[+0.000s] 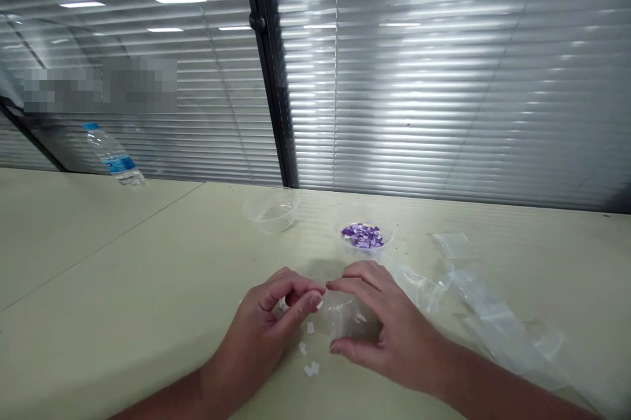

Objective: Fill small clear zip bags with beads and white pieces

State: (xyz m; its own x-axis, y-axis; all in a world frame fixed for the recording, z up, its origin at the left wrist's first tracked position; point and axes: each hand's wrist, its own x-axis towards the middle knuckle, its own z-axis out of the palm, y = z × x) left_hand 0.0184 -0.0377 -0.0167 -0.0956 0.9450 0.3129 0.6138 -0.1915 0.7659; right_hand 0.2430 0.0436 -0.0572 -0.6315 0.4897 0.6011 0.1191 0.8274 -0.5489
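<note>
My left hand (266, 331) pinches a small white square piece between thumb and forefinger, right at the mouth of a small clear plastic bag (348, 316). My right hand (382, 325) holds that bag open against the table, thumb below and fingers above. Several small white pieces (309, 348) lie loose on the table between and below my hands. Beyond my hands stands a clear bowl (363, 236) holding several purple and white pieces.
An empty clear plastic bowl (271, 210) stands at the back left of the purple one. Several empty clear bags (493, 315) lie at the right. A water bottle (114, 156) lies by the glass wall with blinds (444, 78). The table (123, 288) is pale green.
</note>
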